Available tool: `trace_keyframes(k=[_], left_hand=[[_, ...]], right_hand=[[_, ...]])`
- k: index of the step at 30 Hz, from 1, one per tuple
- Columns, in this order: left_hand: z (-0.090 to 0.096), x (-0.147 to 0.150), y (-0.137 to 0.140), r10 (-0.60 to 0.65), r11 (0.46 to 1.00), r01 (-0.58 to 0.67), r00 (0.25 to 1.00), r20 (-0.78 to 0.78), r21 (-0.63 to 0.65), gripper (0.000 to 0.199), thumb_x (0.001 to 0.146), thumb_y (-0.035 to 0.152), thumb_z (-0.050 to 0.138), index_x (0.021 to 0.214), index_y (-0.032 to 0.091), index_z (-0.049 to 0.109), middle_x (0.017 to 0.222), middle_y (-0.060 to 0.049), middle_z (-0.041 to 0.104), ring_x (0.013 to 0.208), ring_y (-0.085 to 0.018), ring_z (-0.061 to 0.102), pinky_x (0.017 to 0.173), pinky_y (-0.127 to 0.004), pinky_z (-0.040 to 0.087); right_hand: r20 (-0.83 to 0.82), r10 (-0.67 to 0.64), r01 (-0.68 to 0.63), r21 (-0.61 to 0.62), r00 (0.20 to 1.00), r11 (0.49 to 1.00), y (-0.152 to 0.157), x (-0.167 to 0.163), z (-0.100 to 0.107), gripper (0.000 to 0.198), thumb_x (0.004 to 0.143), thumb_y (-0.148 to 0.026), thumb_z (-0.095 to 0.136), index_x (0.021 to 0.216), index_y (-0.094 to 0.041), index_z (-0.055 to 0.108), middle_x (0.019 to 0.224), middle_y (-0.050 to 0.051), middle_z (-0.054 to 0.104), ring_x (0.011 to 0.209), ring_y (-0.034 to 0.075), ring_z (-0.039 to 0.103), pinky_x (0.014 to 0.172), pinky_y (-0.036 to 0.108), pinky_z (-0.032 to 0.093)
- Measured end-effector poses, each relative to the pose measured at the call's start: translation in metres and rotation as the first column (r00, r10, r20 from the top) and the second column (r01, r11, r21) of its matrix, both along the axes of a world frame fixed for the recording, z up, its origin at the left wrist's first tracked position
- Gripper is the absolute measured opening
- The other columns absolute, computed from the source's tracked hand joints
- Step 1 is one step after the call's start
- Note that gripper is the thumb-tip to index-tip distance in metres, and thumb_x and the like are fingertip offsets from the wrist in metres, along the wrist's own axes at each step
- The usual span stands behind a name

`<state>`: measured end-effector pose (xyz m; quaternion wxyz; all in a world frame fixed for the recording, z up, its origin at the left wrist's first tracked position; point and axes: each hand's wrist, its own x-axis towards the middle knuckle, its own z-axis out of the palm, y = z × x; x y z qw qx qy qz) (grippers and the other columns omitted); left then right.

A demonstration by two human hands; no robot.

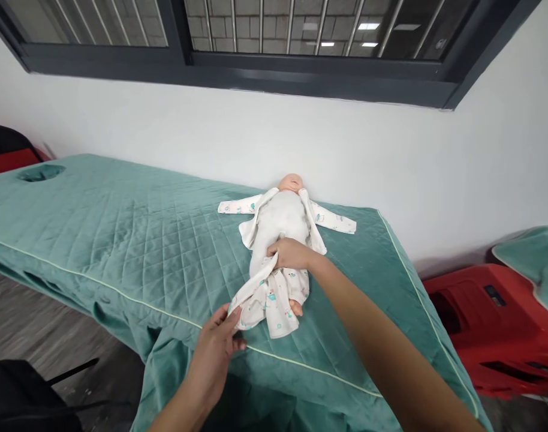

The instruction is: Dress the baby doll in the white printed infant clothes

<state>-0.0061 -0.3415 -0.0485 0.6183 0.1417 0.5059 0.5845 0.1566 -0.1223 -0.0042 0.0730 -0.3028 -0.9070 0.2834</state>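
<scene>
A baby doll [283,216] lies on its back on the green quilted bed cover, head toward the wall. Its white printed jacket [332,221] is spread open with both sleeves out to the sides. White printed pants [280,303] cover part of its legs, and one foot [295,307] shows. My left hand [217,345] pinches the lower left edge of the pants near the bed's front edge. My right hand [289,253] is closed on the waistband at the doll's hips; its fingertips are partly hidden. The pants' fabric is stretched between my hands.
The green bed cover [166,240] has a face hole [41,173] at far left. Behind it stand a white wall [166,126] and a barred window [283,30]. Red plastic chairs [494,318] are at right, a black object [26,396] at lower left.
</scene>
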Motion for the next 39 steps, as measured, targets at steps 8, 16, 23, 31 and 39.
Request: trace_keyframes(k=[8,16,23,31,39], left_hand=[[-0.005,-0.023,0.031,-0.128,0.990,0.141,0.924,-0.361,0.011,0.042,0.073,0.053,0.076,0.095,0.019,0.068,0.077,0.002,0.053,0.060,-0.009,0.041,0.042,-0.015,0.030],[0.004,-0.021,0.048,-0.276,0.941,0.327,0.888,-0.369,0.083,0.044,0.077,0.058,0.069,0.095,0.019,0.064,0.080,0.000,0.057,0.066,-0.013,0.051,0.047,-0.021,0.045],[-0.005,-0.027,0.086,-0.136,0.919,0.370,0.624,-0.769,0.138,0.025,0.093,0.042,0.049,0.101,0.021,0.060,0.078,-0.001,0.064,0.068,-0.018,0.059,0.064,-0.028,0.044],[-0.014,-0.042,0.119,-0.022,0.896,0.383,0.542,-0.840,0.224,0.026,0.094,0.039,0.046,0.107,0.021,0.057,0.096,-0.004,0.070,0.081,-0.020,0.063,0.076,-0.031,0.044],[-0.018,-0.044,0.145,0.111,0.888,0.312,0.566,-0.817,0.337,0.022,0.089,0.034,0.051,0.105,0.023,0.061,0.097,-0.004,0.070,0.090,-0.021,0.063,0.079,-0.029,0.046]], right_hand=[[-0.038,-0.043,0.039,-0.097,0.998,0.995,-0.005,0.001,0.002,0.029,0.070,-0.041,0.081,0.065,-0.018,0.064,0.064,-0.003,0.060,0.063,0.013,0.047,0.057,0.027,0.031],[-0.150,-0.153,0.129,-0.161,0.977,0.978,-0.011,0.009,-0.003,0.013,0.074,-0.028,0.069,0.070,-0.018,0.061,0.070,-0.003,0.058,0.071,0.014,0.050,0.064,0.026,0.035],[-0.252,-0.199,0.131,-0.265,0.947,0.955,-0.012,0.014,-0.005,0.011,0.078,-0.029,0.064,0.074,-0.019,0.061,0.076,-0.002,0.060,0.076,0.016,0.053,0.067,0.025,0.037],[-0.292,-0.293,0.165,-0.393,0.911,0.905,-0.014,0.016,0.000,0.021,0.078,-0.033,0.069,0.074,-0.020,0.053,0.076,-0.004,0.050,0.074,0.015,0.048,0.068,0.026,0.035],[-0.290,-0.281,0.157,-0.386,0.915,0.909,-0.012,0.015,0.001,0.023,0.084,-0.039,0.065,0.079,-0.020,0.053,0.081,-0.003,0.050,0.078,0.016,0.048,0.073,0.027,0.037]])
